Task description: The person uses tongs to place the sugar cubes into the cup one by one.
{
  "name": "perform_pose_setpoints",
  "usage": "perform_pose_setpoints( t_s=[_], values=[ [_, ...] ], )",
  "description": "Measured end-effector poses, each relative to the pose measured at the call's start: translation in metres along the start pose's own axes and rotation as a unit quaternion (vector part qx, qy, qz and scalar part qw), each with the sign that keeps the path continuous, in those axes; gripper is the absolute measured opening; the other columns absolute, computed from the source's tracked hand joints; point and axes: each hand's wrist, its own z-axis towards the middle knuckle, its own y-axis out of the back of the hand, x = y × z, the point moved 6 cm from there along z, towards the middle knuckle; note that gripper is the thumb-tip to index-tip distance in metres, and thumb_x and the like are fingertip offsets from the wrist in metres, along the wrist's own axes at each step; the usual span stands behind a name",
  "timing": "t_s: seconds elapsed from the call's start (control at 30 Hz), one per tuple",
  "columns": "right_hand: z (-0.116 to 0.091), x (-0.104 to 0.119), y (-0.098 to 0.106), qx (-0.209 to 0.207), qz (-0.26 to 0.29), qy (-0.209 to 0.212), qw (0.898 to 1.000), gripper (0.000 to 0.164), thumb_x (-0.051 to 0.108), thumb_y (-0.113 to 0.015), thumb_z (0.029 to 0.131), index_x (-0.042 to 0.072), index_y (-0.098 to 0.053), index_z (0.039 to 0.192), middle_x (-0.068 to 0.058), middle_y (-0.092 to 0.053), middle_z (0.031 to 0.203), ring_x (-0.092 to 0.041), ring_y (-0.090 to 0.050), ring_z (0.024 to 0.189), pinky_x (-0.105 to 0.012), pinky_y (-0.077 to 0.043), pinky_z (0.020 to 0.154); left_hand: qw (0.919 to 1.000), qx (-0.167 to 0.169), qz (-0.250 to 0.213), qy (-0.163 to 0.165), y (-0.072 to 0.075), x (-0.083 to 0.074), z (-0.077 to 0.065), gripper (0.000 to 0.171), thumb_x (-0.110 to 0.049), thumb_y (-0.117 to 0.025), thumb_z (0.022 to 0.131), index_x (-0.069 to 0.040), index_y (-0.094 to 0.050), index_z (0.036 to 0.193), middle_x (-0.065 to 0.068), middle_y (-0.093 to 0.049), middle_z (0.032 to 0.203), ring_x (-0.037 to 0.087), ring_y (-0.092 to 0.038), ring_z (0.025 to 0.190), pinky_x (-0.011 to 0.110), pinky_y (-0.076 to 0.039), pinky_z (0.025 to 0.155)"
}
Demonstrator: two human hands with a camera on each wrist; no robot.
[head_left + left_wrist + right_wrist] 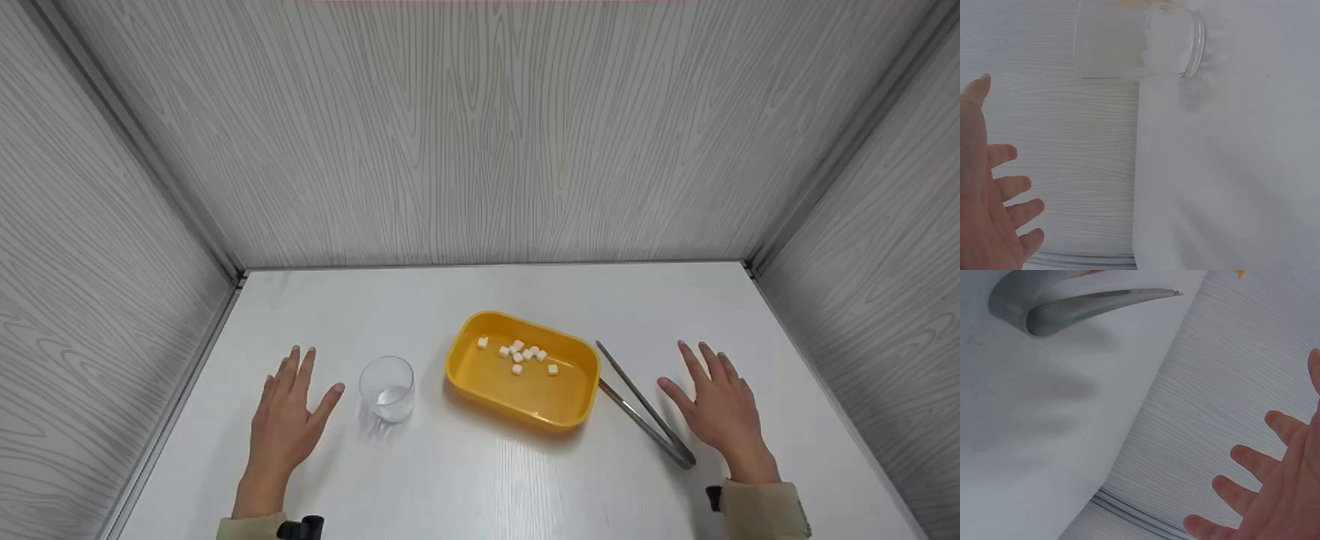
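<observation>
My left hand [285, 424] is held with fingers spread to the left of a clear glass [387, 390], apart from it and holding nothing. The same glass [1137, 42] shows near the top of the left wrist view. Over on the right, my right hand [720, 405] has its fingers extended and is likewise free of any object. Metal tongs [652, 416] lie beside it, arms spread, tips near a yellow tray [517, 401]. Their bent end [1013, 309] appears in the right wrist view. Several small white cubes [517, 358] are scattered inside the tray.
All of it stands on a white table [360, 307]. A grey wood-grain panel [480, 150] rises at the back, with similar side panels at the left [90, 262] and right [885, 300].
</observation>
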Motion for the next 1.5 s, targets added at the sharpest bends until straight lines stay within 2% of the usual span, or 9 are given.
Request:
perform_pose_setpoints(
  t_s=[0.2, 0.37, 0.57, 0.7, 0.93, 1.1, 1.2, 1.4, 1.5],
  values=[
    [-0.001, 0.004, -0.019, 0.037, 0.009, -0.013, 0.999, 0.078, 0.059, -0.046, 0.097, 0.008, -0.028, 0.154, -0.03, -0.032, 0.149, -0.054, -0.033, 0.131, -0.072, -0.037, 0.094, 0.9997, -0.009, -0.022, -0.004, -0.005, -0.005, -0.005, 0.074, -0.043, -0.061, 0.095, -0.001, -0.036, 0.15, 0.026, -0.032, 0.153, 0.046, -0.036, 0.135, 0.061, -0.024, 0.113],
    [-0.001, 0.007, -0.035, 0.081, 0.017, -0.036, 0.996, 0.082, 0.064, -0.047, 0.094, 0.008, -0.032, 0.152, -0.033, -0.043, 0.139, -0.052, -0.047, 0.119, -0.069, -0.046, 0.087, 0.9994, 0.01, -0.033, 0.004, -0.014, -0.005, -0.009, 0.074, -0.044, -0.059, 0.095, -0.002, -0.034, 0.151, 0.024, -0.032, 0.154, 0.043, -0.035, 0.136, 0.06, -0.023, 0.114],
    [-0.002, 0.01, -0.051, 0.127, 0.016, -0.053, 0.99, 0.083, 0.06, -0.061, 0.089, 0.001, -0.043, 0.145, -0.032, -0.052, 0.128, -0.044, -0.057, 0.106, -0.06, -0.053, 0.08, 0.9976, 0.044, -0.049, 0.022, -0.025, -0.005, -0.013, 0.08, -0.049, -0.059, 0.094, -0.004, -0.03, 0.153, 0.021, -0.03, 0.156, 0.041, -0.034, 0.138, 0.061, -0.029, 0.111],
    [-0.004, 0.011, -0.059, 0.154, 0.019, -0.065, 0.986, 0.079, 0.053, -0.068, 0.087, -0.001, -0.047, 0.141, -0.026, -0.056, 0.121, -0.034, -0.058, 0.097, -0.058, -0.054, 0.078, 0.9955, 0.062, -0.061, 0.037, -0.03, -0.005, -0.014, 0.085, -0.053, -0.061, 0.092, -0.006, -0.028, 0.154, 0.02, -0.029, 0.156, 0.041, -0.032, 0.139, 0.065, -0.036, 0.104],
    [-0.006, 0.011, -0.069, 0.178, 0.026, -0.077, 0.981, 0.072, 0.043, -0.073, 0.086, -0.002, -0.051, 0.137, -0.012, -0.056, 0.101, -0.025, -0.053, 0.084, -0.052, -0.053, 0.071, 0.992, 0.078, -0.078, 0.061, -0.037, -0.003, -0.016, 0.094, -0.054, -0.069, 0.086, -0.006, -0.026, 0.155, 0.021, -0.032, 0.155, 0.043, -0.035, 0.137, 0.066, -0.038, 0.101],
    [-0.005, 0.013, -0.072, 0.176, 0.02, -0.072, 0.981, 0.062, 0.036, -0.076, 0.085, -0.001, -0.056, 0.13, -0.005, -0.053, 0.086, -0.022, -0.051, 0.074, -0.043, -0.051, 0.061, 0.9854, 0.115, -0.085, 0.093, -0.047, -0.001, -0.017, 0.103, -0.057, -0.073, 0.08, -0.005, -0.025, 0.155, 0.025, -0.031, 0.154, 0.045, -0.034, 0.137, 0.066, -0.036, 0.104],
    [-0.004, 0.014, -0.072, 0.171, 0.018, -0.072, 0.982, 0.052, 0.032, -0.078, 0.084, 0.001, -0.061, 0.123, -0.004, -0.051, 0.081, -0.021, -0.049, 0.07, -0.039, -0.048, 0.058, 0.9798, 0.131, -0.108, 0.105, -0.054, 0.0, -0.015, 0.107, -0.056, -0.078, 0.077, -0.004, -0.025, 0.155, 0.024, -0.031, 0.154, 0.044, -0.035, 0.137, 0.064, -0.034, 0.107],
    [-0.002, 0.015, -0.071, 0.164, 0.007, -0.073, 0.984, 0.028, 0.026, -0.076, 0.084, 0.005, -0.064, 0.099, -0.004, -0.05, 0.076, -0.021, -0.048, 0.064, -0.036, -0.044, 0.053, 0.9678, 0.125, -0.191, 0.106, -0.066, -0.001, -0.012, 0.111, -0.047, -0.087, 0.07, -0.003, -0.027, 0.153, 0.022, -0.038, 0.151, 0.039, -0.042, 0.133, 0.058, -0.035, 0.109],
    [-0.002, 0.013, -0.072, 0.162, 0.003, -0.074, 0.984, 0.023, 0.023, -0.075, 0.085, 0.006, -0.063, 0.094, -0.004, -0.05, 0.074, -0.02, -0.047, 0.063, -0.035, -0.045, 0.053, 0.9601, 0.12, -0.227, 0.111, -0.073, -0.003, -0.011, 0.111, -0.039, -0.09, 0.068, -0.003, -0.027, 0.153, 0.022, -0.041, 0.148, 0.039, -0.044, 0.132, 0.054, -0.037, 0.11]
  ],
)
